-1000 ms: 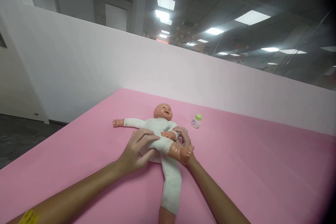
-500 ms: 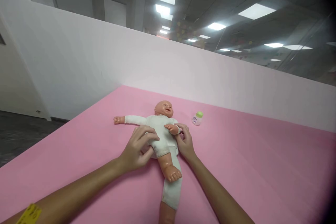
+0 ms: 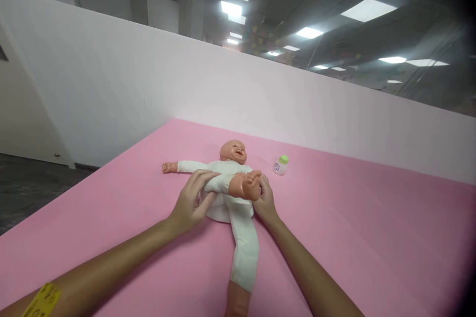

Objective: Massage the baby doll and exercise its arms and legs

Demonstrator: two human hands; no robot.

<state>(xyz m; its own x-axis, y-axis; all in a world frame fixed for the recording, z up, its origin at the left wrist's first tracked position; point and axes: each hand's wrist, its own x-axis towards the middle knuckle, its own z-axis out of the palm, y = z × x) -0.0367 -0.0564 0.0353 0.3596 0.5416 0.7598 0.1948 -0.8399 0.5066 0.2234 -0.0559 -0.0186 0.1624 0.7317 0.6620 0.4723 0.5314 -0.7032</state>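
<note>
A baby doll (image 3: 243, 237) with a white cloth body lies on its back on the pink surface, its bald head pointing away from me. My left hand (image 3: 192, 197) grips the thigh of the doll's raised leg, thumb below and fingers on top. That leg is bent across the belly, its bare foot over the doll's right-side arm. The other leg stretches toward me. My right hand (image 3: 265, 201) is at the doll's side on the right, fingers curled near its hand; the raised foot partly hides the fingertips and what they hold.
A small clear bottle with a green cap (image 3: 280, 165) stands to the right of the doll's head. The pink tabletop (image 3: 334, 237) ends at a white partition (image 3: 223, 94) behind. A yellow sticker (image 3: 42, 299) is on my left forearm.
The doll's bent leg has swung up and to the right across its belly, with my left hand moving slightly up along with it. My right hand has stayed at the doll's side.
</note>
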